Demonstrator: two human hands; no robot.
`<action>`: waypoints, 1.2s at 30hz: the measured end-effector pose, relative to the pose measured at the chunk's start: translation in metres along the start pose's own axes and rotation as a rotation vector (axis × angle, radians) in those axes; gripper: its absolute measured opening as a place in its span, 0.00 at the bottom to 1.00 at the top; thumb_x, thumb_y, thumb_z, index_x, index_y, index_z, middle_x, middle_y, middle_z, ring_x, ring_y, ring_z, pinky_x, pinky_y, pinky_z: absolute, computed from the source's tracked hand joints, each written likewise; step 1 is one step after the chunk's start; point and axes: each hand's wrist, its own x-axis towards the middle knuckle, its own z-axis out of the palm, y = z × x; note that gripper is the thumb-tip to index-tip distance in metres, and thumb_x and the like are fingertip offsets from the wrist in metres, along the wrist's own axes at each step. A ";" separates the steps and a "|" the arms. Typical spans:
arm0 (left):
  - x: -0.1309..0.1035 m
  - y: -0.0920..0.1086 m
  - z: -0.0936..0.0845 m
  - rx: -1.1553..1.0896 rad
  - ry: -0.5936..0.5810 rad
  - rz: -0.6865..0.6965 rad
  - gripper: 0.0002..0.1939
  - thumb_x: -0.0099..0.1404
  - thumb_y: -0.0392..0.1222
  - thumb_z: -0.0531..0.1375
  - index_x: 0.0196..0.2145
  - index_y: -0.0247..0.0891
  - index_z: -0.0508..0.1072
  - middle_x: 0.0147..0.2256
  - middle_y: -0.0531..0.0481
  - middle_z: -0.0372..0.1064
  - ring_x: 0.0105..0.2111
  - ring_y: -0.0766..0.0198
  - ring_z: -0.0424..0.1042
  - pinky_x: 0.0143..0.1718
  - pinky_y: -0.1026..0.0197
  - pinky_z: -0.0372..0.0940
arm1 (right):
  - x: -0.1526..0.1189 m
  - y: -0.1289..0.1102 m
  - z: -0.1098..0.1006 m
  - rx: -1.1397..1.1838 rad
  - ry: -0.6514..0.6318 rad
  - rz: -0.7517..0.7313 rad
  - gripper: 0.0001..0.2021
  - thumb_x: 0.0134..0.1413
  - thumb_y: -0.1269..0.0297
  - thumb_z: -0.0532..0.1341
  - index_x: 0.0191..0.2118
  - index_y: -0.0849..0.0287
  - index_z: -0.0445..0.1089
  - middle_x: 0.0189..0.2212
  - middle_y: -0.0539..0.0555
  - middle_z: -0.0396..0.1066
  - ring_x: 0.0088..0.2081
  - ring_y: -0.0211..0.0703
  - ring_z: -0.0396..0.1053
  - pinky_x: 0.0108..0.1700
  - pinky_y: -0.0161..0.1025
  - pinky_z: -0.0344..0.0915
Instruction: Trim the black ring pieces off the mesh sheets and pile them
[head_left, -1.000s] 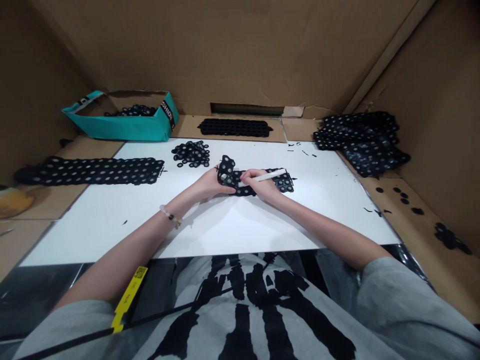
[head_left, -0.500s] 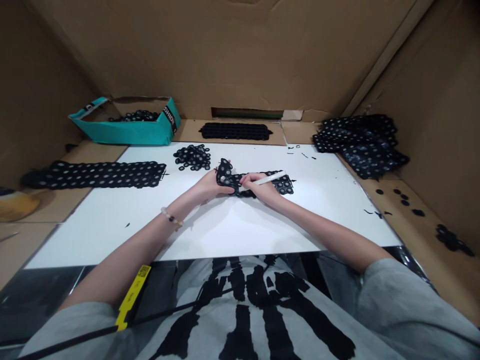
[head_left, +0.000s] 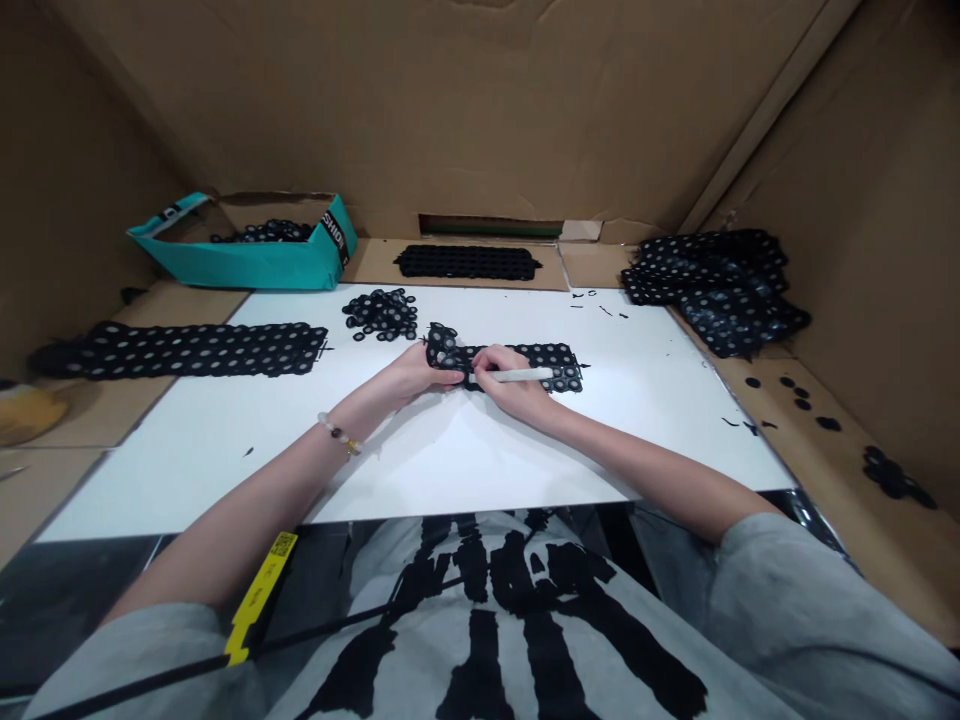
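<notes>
A black strip dotted with pale round spots (head_left: 555,356) lies on the white board in front of me, its left end bunched upward. My left hand (head_left: 422,373) grips that left end between thumb and fingers. My right hand (head_left: 514,385) is closed around a white pen-like tool (head_left: 529,374), which lies nearly level, its tip at the strip close to my left thumb. The exact contact of the tip is too small to tell. A pile of small black rings (head_left: 382,314) sits behind my left hand.
A teal box (head_left: 247,265) holding black pieces stands at the back left. A long dotted strip (head_left: 217,350) lies left, a black strip (head_left: 468,262) at the back, and dotted sheets (head_left: 712,275) back right. Black scraps (head_left: 892,474) lie on the right cardboard. Cardboard walls surround the board.
The white tool has tilted lower, from slanting up to the right to nearly level. The strip's raised left end has folded lower. The whole view has shifted slightly.
</notes>
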 end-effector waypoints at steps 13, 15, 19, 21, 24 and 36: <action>-0.003 0.011 -0.009 0.509 -0.105 0.415 0.39 0.52 0.50 0.70 0.59 0.35 0.67 0.58 0.39 0.67 0.60 0.43 0.64 0.60 0.47 0.61 | 0.024 0.015 -0.036 0.341 -0.130 0.174 0.11 0.53 0.59 0.60 0.23 0.57 0.68 0.49 0.56 0.75 0.53 0.50 0.70 0.60 0.48 0.60; -0.008 0.014 -0.006 0.547 -0.173 0.532 0.48 0.54 0.54 0.69 0.67 0.39 0.57 0.68 0.39 0.52 0.68 0.42 0.51 0.66 0.48 0.52 | 0.028 0.015 -0.046 0.336 -0.167 0.092 0.11 0.52 0.57 0.63 0.24 0.56 0.69 0.57 0.55 0.71 0.62 0.53 0.63 0.65 0.51 0.53; -0.016 0.017 -0.001 0.553 -0.252 0.607 0.56 0.56 0.56 0.68 0.72 0.42 0.42 0.72 0.39 0.37 0.70 0.43 0.44 0.67 0.50 0.49 | 0.032 0.014 -0.053 0.281 -0.300 -0.023 0.11 0.52 0.57 0.64 0.24 0.55 0.70 0.54 0.53 0.73 0.67 0.52 0.54 0.68 0.55 0.44; -0.016 0.017 0.000 0.535 -0.240 0.589 0.59 0.54 0.54 0.70 0.72 0.42 0.40 0.71 0.37 0.41 0.68 0.42 0.50 0.65 0.50 0.53 | 0.032 0.014 -0.052 0.240 -0.320 -0.040 0.10 0.52 0.58 0.64 0.24 0.55 0.69 0.43 0.52 0.77 0.59 0.51 0.65 0.69 0.57 0.44; -0.012 0.017 -0.004 0.521 -0.174 0.430 0.51 0.49 0.52 0.72 0.66 0.36 0.58 0.61 0.36 0.63 0.56 0.43 0.67 0.55 0.49 0.65 | 0.030 0.011 -0.051 0.197 -0.253 -0.048 0.10 0.53 0.60 0.62 0.24 0.56 0.68 0.29 0.47 0.74 0.38 0.43 0.72 0.66 0.56 0.51; -0.010 0.003 0.015 0.388 -0.112 0.127 0.14 0.51 0.47 0.71 0.30 0.34 0.76 0.28 0.49 0.73 0.29 0.61 0.70 0.28 0.62 0.62 | 0.011 -0.021 -0.031 0.197 -0.132 0.022 0.09 0.56 0.57 0.60 0.29 0.57 0.70 0.34 0.53 0.75 0.38 0.45 0.71 0.43 0.41 0.66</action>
